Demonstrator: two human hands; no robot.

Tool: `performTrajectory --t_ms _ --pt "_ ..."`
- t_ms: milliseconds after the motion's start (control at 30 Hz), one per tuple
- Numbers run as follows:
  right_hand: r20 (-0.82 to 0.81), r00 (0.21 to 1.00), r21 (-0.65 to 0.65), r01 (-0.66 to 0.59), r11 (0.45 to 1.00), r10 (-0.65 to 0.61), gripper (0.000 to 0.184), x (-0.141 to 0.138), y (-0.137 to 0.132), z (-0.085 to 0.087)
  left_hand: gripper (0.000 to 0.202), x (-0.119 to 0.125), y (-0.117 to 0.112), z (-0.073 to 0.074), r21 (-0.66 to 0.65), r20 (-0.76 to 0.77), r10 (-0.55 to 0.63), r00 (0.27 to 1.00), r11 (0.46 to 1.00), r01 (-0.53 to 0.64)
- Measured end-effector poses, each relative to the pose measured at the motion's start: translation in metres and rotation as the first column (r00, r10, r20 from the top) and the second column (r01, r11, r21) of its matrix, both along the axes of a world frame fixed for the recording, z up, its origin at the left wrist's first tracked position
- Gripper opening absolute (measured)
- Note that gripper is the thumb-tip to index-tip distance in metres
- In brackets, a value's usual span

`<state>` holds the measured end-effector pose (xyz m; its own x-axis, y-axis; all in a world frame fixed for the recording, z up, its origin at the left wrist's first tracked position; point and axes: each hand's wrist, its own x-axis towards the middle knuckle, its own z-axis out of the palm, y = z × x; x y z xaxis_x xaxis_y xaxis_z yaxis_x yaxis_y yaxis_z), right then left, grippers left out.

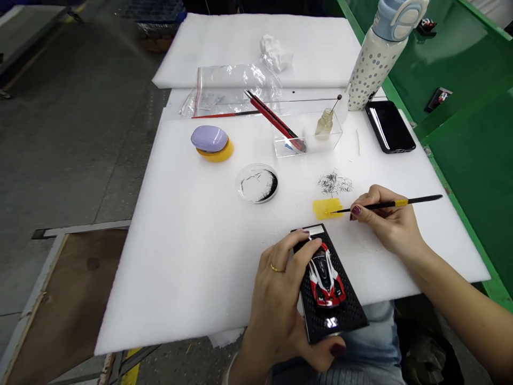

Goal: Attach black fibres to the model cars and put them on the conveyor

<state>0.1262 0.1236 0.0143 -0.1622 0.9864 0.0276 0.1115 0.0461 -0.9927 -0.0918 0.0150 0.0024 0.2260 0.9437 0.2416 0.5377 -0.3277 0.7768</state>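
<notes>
My left hand [282,294] grips a black display base by its left side, with fingers over the top end and thumb at the bottom. On that base [350,316] sits a red, white and black model car [325,275]. In my right hand [387,219] is a thin black paintbrush [419,199] with a yellow band, held in a pinch. Its tip touches a yellow sticky-looking patch [323,208] on the white foam. Beyond the patch lies a scatter of tiny black slivers [334,183]. A round clear dish [256,183] to the left holds more of them.
A clear tray [286,154] holds a small glass bottle [324,123] and a red-black craft knife [276,120]. Nearby are a purple-and-yellow oval item [210,140], a plastic bag [236,85], a phone [390,126], a tall dotted bottle [374,64] and crumpled tissue [276,53]. Green panels [473,133] border the right.
</notes>
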Motion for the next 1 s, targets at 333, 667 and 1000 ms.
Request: performTrajectory --t_ms 333,667,1000 --pt "0.065 0.998 0.038 -0.001 0.999 -0.002 0.036 -0.003 0.001 -0.001 0.095 0.005 -0.006 -0.002 0.024 0.085 0.071 0.994 0.997 -0.074" --pt "-0.048 0.998 -0.014 0.027 1.000 -0.028 0.032 -0.002 0.001 -0.001 0.097 0.005 -0.005 -0.009 0.033 0.138 0.059 0.989 0.997 -0.064" --pt "-0.499 0.862 -0.024 0.090 0.996 -0.090 0.017 -0.044 -0.055 0.018 0.088 0.007 0.001 -0.005 0.036 0.109 0.119 0.987 0.992 -0.123"
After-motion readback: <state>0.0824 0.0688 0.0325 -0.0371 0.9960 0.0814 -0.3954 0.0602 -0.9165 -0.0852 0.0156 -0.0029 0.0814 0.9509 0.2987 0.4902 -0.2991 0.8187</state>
